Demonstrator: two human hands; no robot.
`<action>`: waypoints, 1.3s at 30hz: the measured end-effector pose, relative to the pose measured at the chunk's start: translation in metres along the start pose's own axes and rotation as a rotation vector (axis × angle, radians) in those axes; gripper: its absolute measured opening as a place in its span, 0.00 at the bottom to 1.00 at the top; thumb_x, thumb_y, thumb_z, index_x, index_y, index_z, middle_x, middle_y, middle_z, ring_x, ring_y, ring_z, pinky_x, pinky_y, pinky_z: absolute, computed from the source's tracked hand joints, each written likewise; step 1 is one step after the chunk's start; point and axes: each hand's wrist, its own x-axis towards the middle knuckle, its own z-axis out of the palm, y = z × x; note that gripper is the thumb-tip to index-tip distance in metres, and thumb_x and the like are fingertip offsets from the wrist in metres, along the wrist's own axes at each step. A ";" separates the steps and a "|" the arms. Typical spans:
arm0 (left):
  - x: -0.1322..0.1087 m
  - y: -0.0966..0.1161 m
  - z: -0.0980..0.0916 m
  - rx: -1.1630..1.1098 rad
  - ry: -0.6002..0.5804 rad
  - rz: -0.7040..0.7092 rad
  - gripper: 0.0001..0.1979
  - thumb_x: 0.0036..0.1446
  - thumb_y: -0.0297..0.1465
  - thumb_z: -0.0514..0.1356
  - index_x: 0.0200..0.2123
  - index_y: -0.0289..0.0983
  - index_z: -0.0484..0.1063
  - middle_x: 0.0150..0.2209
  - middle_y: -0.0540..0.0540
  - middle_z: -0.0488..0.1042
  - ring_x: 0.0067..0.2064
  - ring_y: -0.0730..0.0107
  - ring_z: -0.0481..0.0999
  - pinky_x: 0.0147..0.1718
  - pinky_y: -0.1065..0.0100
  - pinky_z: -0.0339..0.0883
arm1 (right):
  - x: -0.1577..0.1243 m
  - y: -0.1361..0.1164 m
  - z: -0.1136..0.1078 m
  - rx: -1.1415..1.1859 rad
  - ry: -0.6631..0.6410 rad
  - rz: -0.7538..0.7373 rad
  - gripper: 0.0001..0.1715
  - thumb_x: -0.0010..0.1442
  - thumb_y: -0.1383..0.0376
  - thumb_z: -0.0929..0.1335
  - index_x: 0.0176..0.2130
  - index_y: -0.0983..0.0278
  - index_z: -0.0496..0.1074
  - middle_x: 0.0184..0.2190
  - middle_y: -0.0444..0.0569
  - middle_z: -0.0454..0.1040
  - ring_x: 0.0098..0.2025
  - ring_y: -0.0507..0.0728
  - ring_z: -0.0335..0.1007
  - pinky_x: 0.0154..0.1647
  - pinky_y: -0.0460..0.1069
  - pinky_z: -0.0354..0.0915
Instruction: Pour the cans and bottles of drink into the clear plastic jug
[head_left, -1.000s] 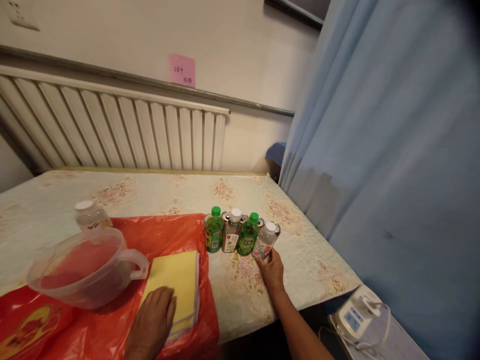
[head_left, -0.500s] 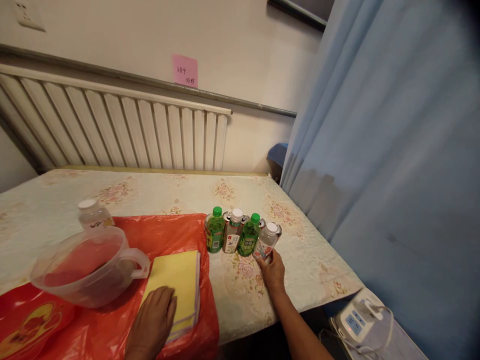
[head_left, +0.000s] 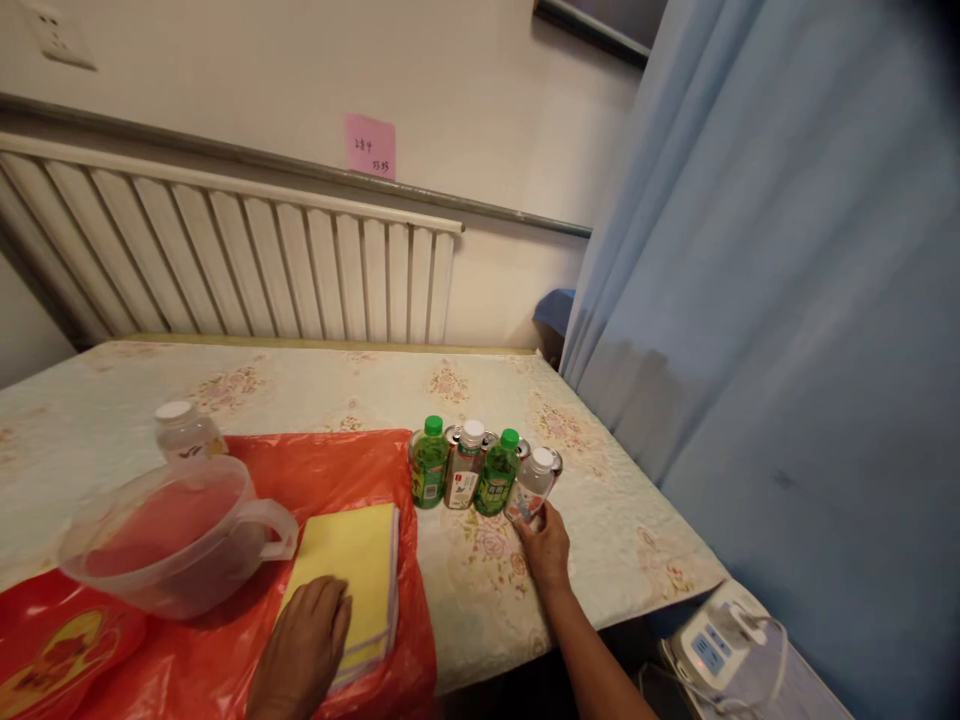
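Observation:
My right hand (head_left: 546, 545) has its fingers round the lower part of a clear white-capped bottle (head_left: 531, 482), which stands upright at the right end of a row. Beside it in that row are a green bottle (head_left: 496, 480), a white-capped bottle with a white label (head_left: 465, 470) and another green bottle (head_left: 430, 468). Tops of several cans (head_left: 523, 447) show behind them. My left hand (head_left: 311, 635) lies on a folded yellow cloth (head_left: 360, 560), palm down and holding nothing. Beneath the cloth spreads a red plastic sheet (head_left: 337, 455).
A clear plastic basin with a handle (head_left: 180, 580) sits left on the red sheet, with a clear white-capped jar (head_left: 187, 435) behind it. A red tray (head_left: 45, 650) lies at lower left. At lower right is a power strip (head_left: 705, 640); a blue curtain (head_left: 787, 350) hangs on the right.

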 end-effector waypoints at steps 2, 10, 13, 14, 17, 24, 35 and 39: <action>0.000 0.000 0.001 -0.001 -0.005 -0.002 0.13 0.67 0.38 0.49 0.43 0.37 0.69 0.41 0.42 0.73 0.43 0.57 0.72 0.46 0.55 0.67 | 0.000 0.001 0.000 0.002 0.001 0.002 0.30 0.50 0.53 0.72 0.48 0.67 0.71 0.44 0.58 0.77 0.44 0.63 0.72 0.46 0.54 0.66; -0.001 -0.001 0.005 0.012 -0.023 -0.016 0.12 0.67 0.37 0.50 0.44 0.37 0.68 0.42 0.41 0.73 0.45 0.56 0.72 0.48 0.53 0.66 | 0.000 0.001 0.001 0.005 -0.010 0.008 0.30 0.51 0.52 0.71 0.49 0.66 0.71 0.44 0.56 0.77 0.45 0.63 0.72 0.46 0.54 0.66; -0.002 -0.001 0.005 0.009 -0.022 -0.018 0.12 0.66 0.37 0.50 0.44 0.38 0.68 0.42 0.42 0.73 0.44 0.56 0.72 0.48 0.53 0.66 | 0.000 0.000 0.000 -0.001 -0.014 0.017 0.31 0.51 0.52 0.71 0.49 0.66 0.71 0.43 0.57 0.77 0.44 0.63 0.72 0.45 0.54 0.66; -0.002 -0.001 0.005 0.006 -0.023 -0.021 0.12 0.66 0.37 0.50 0.44 0.38 0.68 0.42 0.42 0.73 0.44 0.56 0.72 0.47 0.54 0.66 | 0.000 -0.001 0.000 -0.005 -0.017 0.020 0.31 0.50 0.52 0.71 0.49 0.66 0.71 0.43 0.57 0.77 0.43 0.63 0.72 0.45 0.53 0.66; -0.002 0.001 0.003 -0.009 -0.017 -0.028 0.11 0.66 0.36 0.50 0.43 0.39 0.68 0.41 0.42 0.73 0.44 0.57 0.72 0.47 0.54 0.66 | 0.000 -0.002 -0.001 -0.016 -0.022 0.025 0.30 0.50 0.51 0.71 0.47 0.67 0.72 0.41 0.57 0.77 0.42 0.64 0.72 0.44 0.54 0.66; -0.001 0.005 0.000 -0.032 -0.009 -0.045 0.10 0.66 0.34 0.50 0.42 0.39 0.68 0.40 0.43 0.73 0.43 0.58 0.72 0.46 0.55 0.67 | -0.001 -0.007 -0.004 -0.040 -0.034 0.034 0.29 0.50 0.52 0.70 0.46 0.67 0.72 0.41 0.58 0.77 0.42 0.65 0.72 0.43 0.54 0.66; -0.001 0.008 -0.002 -0.035 0.012 -0.056 0.08 0.66 0.32 0.51 0.41 0.39 0.69 0.39 0.44 0.73 0.42 0.58 0.72 0.46 0.56 0.67 | -0.002 -0.010 -0.006 -0.057 -0.041 0.055 0.31 0.51 0.49 0.69 0.48 0.68 0.71 0.43 0.59 0.76 0.44 0.65 0.72 0.45 0.55 0.66; -0.001 0.012 -0.005 -0.024 0.010 -0.070 0.08 0.65 0.32 0.51 0.41 0.39 0.69 0.39 0.44 0.73 0.42 0.59 0.72 0.46 0.57 0.68 | -0.003 -0.008 -0.007 -0.060 -0.060 0.069 0.30 0.50 0.50 0.70 0.47 0.67 0.71 0.43 0.58 0.76 0.43 0.66 0.72 0.44 0.55 0.66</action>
